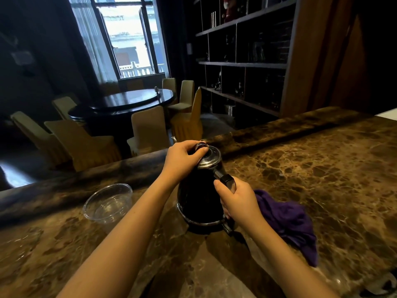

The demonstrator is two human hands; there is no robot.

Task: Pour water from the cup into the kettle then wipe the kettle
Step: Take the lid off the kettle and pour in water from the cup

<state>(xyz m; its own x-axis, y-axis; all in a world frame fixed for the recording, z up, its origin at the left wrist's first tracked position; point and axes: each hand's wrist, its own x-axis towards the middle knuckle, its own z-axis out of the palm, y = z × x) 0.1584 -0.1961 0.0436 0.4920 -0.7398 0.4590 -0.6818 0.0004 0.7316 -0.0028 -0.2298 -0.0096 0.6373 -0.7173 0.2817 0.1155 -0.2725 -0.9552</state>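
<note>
In the middle of the frame the person is standing at a brown marble counter [311, 168] and working on a dark kettle [198, 198] that is sitting upright on its base. The left hand [182, 158] is curling over the top, its fingers closing around the knob of the lid [209, 157], while the right hand [238, 201] is wrapping tightly around the handle [227, 181].

The lid looks seated on the kettle, so I judge it is either being pressed shut or being tugged open; I cannot tell which, and I cannot tell if water is already inside. If the lid is sticking and the left hand is pulling hard, the kettle could be jerking off its base or tipping toward the spout at the far side, spilling onto the counter. A wet or slippery knob would make the grip slide.

At lower left of the kettle, the clear plastic cup [108, 204] is standing near the left forearm. It looks nearly empty, though a film of water may be remaining. That forearm is passing just beside it, so a careless sweep could be knocking the light cup over.

To the right, a purple cloth [287, 222] is lying crumpled on the counter just behind the right wrist, within easy reach for wiping, and nothing is blocking it.

In the upper left a round table [129, 102] with covered chairs is standing well apart, by a bright window; shelves are filling the upper right.
</note>
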